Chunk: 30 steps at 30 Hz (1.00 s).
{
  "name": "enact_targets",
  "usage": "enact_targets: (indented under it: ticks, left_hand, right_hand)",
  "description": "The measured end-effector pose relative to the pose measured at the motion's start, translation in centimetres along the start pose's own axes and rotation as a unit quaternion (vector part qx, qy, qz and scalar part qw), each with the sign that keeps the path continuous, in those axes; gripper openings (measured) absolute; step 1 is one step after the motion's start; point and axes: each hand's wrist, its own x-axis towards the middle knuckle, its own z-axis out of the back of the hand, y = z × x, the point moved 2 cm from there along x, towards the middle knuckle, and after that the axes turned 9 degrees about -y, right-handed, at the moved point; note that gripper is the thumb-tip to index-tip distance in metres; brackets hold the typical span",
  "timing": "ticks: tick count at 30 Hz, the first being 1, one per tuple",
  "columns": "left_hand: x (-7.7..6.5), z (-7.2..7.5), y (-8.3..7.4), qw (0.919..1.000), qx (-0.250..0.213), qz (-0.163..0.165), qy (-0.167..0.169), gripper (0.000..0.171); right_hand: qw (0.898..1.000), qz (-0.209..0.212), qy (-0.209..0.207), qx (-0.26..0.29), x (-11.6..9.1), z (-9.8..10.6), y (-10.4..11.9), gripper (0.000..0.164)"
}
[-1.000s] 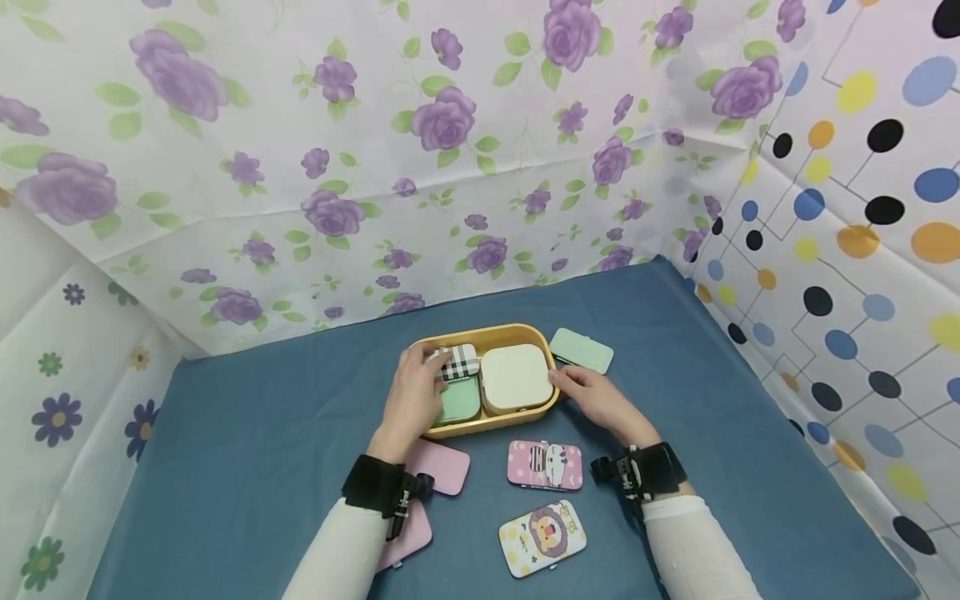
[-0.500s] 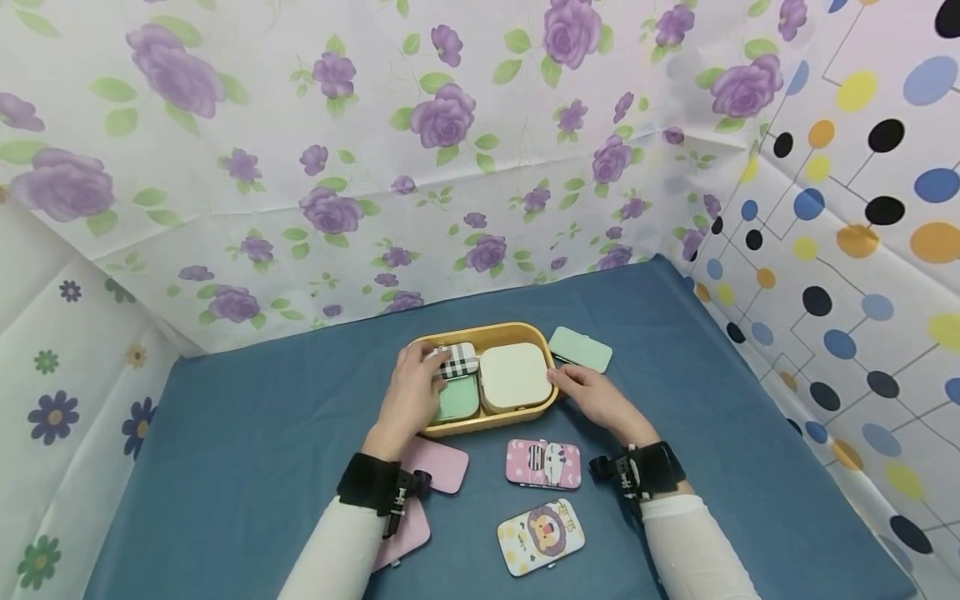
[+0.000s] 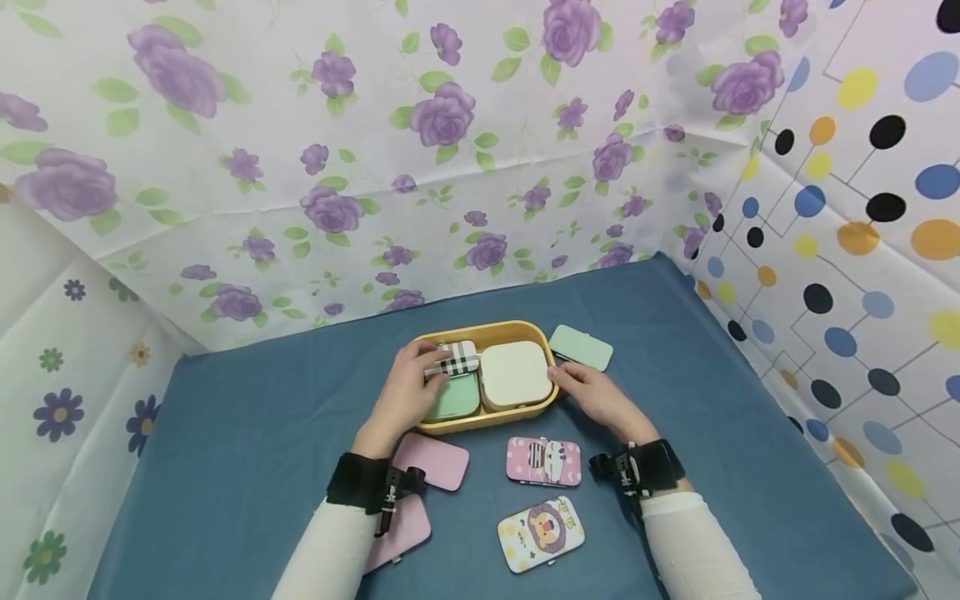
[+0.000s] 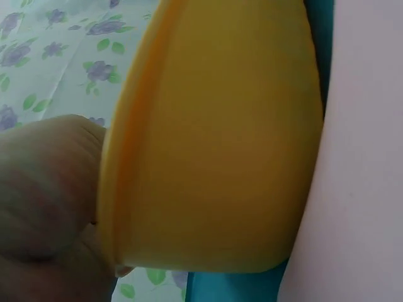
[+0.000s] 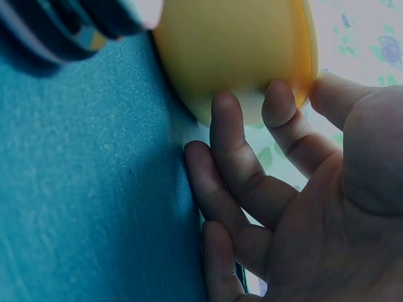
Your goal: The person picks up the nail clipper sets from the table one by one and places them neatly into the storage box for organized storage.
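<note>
A yellow oval container (image 3: 517, 326) stands on the blue cloth in the head view. It holds a black-and-white plaid tin (image 3: 463, 357) at the back left, a mint green tin (image 3: 459, 400) before it, and a cream square-topped box (image 3: 515, 375) at the right. My left hand (image 3: 401, 392) reaches over the left end, thumb and fingers pinching the plaid tin; part of the tin is hidden. My right hand (image 3: 596, 396) pinches the container's right rim between thumb and fingers. In the right wrist view, the fingertips (image 5: 227, 113) rest against its outer wall.
Another mint tin (image 3: 582, 347) lies behind my right hand. In front lie a pink cat-print tin (image 3: 543, 462), a lion-print tin (image 3: 541, 534) and two plain pink tins, one (image 3: 432, 461) nearer the container, the other (image 3: 401, 533) partly under my left forearm. Patterned cloth walls surround the table.
My left wrist has shifted slightly left and nearer me, uncovering more of the plaid tin and the pink tin below. The right hand has held its place on the rim.
</note>
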Motion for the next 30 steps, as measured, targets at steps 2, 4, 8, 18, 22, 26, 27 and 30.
enact_targets:
  ticks: [2, 4, 8, 18, 22, 26, 27, 30]
  left_hand:
    - [0.0, 0.3, -0.1, 0.9999, -0.010, 0.003, -0.003, 0.030]
    - [-0.1, 0.5, -0.3, 0.9999, -0.013, 0.001, -0.007, 0.027]
    - [-0.4, 1.2, -0.8, 0.9997, -0.020, -0.003, -0.014, 0.025]
    - [-2.2, 2.9, -2.1, 0.9979, -0.049, -0.037, -0.022, 0.021]
    - [-3.0, 3.8, -2.7, 0.9972, -0.051, -0.045, -0.032, 0.020]
    - [-4.0, 4.7, -2.9, 0.9967, -0.054, -0.046, -0.040, 0.019]
    - [-4.3, 4.9, -2.9, 0.9966, -0.054, -0.045, -0.042, 0.019]
    - [-5.2, 5.4, -2.8, 0.9969, -0.048, -0.042, -0.045, 0.019]
  right_hand:
    - [1.000, -0.003, -0.002, -0.002, 0.0, 0.0, -0.1, 0.053]
    - [1.000, -0.005, -0.004, -0.003, -0.1, 0.1, -0.1, 0.053]
    - [1.000, -0.004, -0.003, -0.002, -0.1, 0.1, -0.1, 0.052]
    - [1.000, 0.001, 0.004, 0.001, 0.0, 0.1, 0.0, 0.052]
    - [1.000, 0.003, 0.006, 0.001, 0.0, 0.0, 0.1, 0.052]
    - [1.000, 0.002, 0.007, 0.003, -0.1, 0.1, 0.0, 0.052]
    - [1.000, 0.001, 0.007, 0.004, -0.1, 0.1, 0.0, 0.053]
    - [1.000, 0.002, 0.008, 0.006, 0.0, 0.1, -0.1, 0.054]
